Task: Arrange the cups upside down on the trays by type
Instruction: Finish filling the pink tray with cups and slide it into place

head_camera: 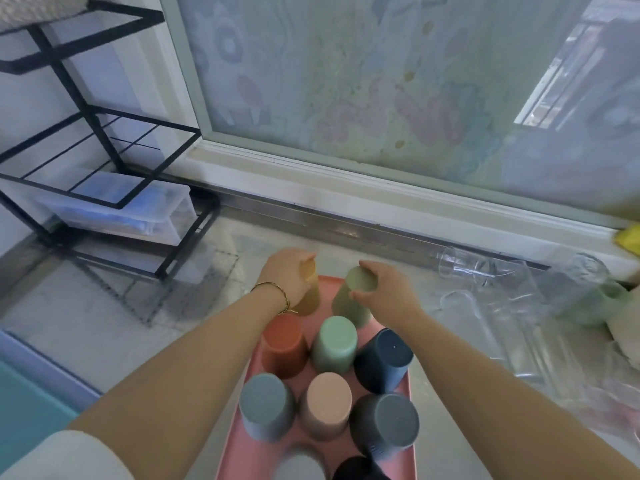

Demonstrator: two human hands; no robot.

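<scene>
Left hand (285,273) grip curls round yellow cup (310,296). Right hand (384,294) grip pinches olive cup (360,280). Both cups inverted at far edge of pink tray (327,288); suggest seating rims flat, aligned with existing rows.

The left hand (285,273) wraps the mustard cup (309,296), hiding most of it, and the right hand (384,292) masks the olive cup's (351,306) right side. The pink tray (239,455) runs off the bottom edge, slicing 2 cups there, a grey cup (301,464) and a black cup (358,470). Out right, the clear glasses (512,299) blur together, count unreadable; a yellow thing (630,239) is clipped.
</scene>
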